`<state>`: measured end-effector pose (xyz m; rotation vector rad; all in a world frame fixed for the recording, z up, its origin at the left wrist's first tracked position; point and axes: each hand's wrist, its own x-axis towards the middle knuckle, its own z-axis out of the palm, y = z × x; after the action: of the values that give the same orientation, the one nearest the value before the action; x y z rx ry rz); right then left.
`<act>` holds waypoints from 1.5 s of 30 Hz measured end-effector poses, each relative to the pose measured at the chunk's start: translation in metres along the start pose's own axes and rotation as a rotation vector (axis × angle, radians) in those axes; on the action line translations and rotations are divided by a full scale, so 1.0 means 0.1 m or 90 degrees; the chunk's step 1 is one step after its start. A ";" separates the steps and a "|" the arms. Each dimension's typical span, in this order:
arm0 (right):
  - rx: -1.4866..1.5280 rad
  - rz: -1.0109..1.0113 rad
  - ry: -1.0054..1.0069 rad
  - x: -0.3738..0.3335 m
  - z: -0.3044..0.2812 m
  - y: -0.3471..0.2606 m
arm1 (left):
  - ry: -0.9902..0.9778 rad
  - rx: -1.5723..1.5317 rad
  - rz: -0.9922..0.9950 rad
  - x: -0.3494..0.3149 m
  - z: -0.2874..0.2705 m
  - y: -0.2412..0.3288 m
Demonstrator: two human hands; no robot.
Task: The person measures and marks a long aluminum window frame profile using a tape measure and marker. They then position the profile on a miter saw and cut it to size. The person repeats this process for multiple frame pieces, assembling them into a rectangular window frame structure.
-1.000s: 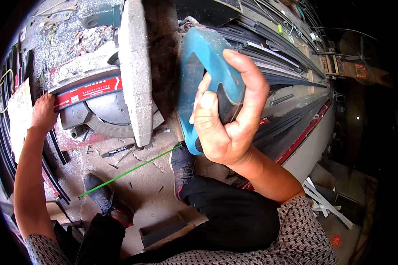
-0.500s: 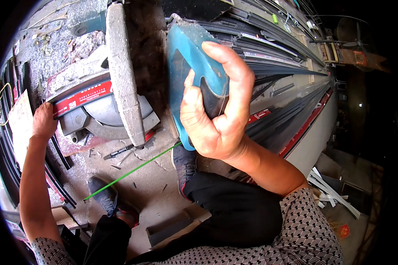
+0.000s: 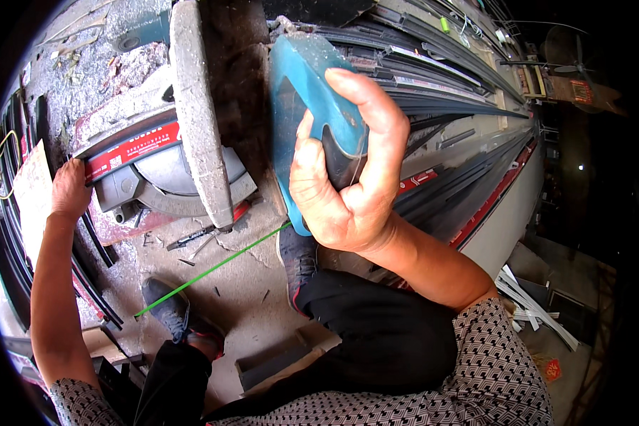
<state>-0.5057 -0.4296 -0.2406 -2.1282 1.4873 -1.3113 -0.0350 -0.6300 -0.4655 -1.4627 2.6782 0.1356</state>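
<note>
My right hand [image 3: 348, 184] is wrapped round the dark grip of a blue miter saw handle [image 3: 291, 67], thumb and forefinger curled over its top. Left of it stands the saw's dusty grey blade guard [image 3: 197, 113]; the blade itself cannot be made out. On the saw's grey round base [image 3: 170, 170] lies a dark metal profile with a red printed film [image 3: 135, 150]. At the profile's left end, my left hand [image 3: 71, 188] grips it, fingers over the far edge. The profile's right end is hidden behind the guard.
Long dark profiles [image 3: 440, 106] lie stacked at the far right, others [image 3: 11, 248] at the left. A marker [image 3: 190, 238] and a green strip [image 3: 213, 268] lie on the floor near my shoes [image 3: 165, 305]. White offcuts [image 3: 536, 309] are piled at the right.
Both hands keep their holds on the saw handle and the profile. The view has shifted very slightly; otherwise nothing has visibly moved.
</note>
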 end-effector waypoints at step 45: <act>0.025 0.005 0.015 -0.40 0.20 0.04 | -0.013 -0.002 -0.017 0.00 -0.08 0.04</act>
<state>-0.4967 -0.4037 -0.2756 -2.0877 1.4659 -1.3548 -0.0387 -0.6289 -0.4579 -1.4884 2.6424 0.1526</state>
